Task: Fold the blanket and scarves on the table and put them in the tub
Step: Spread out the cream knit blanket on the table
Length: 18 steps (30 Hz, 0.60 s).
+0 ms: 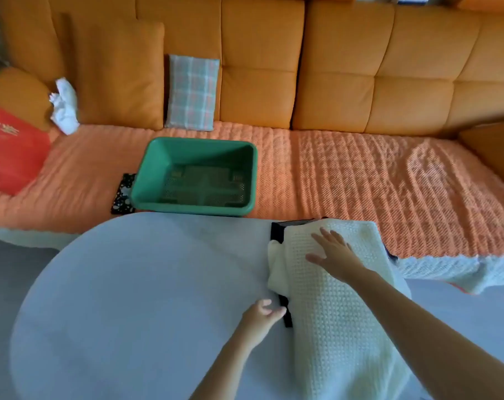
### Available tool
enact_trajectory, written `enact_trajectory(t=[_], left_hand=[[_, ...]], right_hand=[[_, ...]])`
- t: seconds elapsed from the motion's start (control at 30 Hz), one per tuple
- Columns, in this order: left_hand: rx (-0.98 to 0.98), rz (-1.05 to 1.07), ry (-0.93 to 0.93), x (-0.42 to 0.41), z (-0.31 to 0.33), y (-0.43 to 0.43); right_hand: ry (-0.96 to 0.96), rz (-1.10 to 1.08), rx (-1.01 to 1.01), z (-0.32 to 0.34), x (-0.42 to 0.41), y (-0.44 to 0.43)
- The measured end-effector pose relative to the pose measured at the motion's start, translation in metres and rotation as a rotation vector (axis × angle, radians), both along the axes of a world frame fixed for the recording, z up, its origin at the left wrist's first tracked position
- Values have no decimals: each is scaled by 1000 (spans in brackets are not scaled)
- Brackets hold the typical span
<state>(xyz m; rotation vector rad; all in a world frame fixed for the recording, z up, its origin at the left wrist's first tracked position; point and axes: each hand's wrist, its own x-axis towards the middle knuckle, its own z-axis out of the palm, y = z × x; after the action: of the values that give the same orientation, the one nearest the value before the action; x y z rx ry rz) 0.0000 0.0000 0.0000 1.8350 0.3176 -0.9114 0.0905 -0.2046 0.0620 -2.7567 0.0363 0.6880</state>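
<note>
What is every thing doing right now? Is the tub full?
green tub: empty, upright on the sofa.
cream blanket: on the table, lying over the black scarf, left edge bunched.
black scarf: mostly hidden under the cream blanket.
right hand: flat, fingers spread, pressing on the cream blanket.
left hand: fingers curled at the black scarf's edge; grip unclear.

Round table [129, 298], cream blanket [340, 327] over black scarf [276, 232]

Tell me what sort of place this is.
Probably a home living room: an orange sofa with a plaid cushion, a round white table in front of it, and a green tub on the seat.
</note>
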Motion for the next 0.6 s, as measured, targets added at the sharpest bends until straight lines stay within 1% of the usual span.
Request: enact_trajectory(t=[0.13, 0.23, 0.33, 0.4, 0.5, 0.6], left_hand=[[-202, 117, -100, 2, -38, -31], [-292, 209, -67, 2, -71, -44], [-281, 176, -55, 0, -87, -47], [-312, 126, -53, -2, -91, -48], [-388, 165, -98, -6, -94, -47], [-493, 203, -277, -14, -94, -50]], right_hand=[[-183, 12, -70, -37, 25, -4], [-230, 6, -97, -61, 42, -7], [-241, 13, -158, -76, 53, -6], [-293, 30, -180, -86, 56, -4], [-404, 10, -127, -95, 57, -1], [-494, -59, -24, -96, 56, 2]])
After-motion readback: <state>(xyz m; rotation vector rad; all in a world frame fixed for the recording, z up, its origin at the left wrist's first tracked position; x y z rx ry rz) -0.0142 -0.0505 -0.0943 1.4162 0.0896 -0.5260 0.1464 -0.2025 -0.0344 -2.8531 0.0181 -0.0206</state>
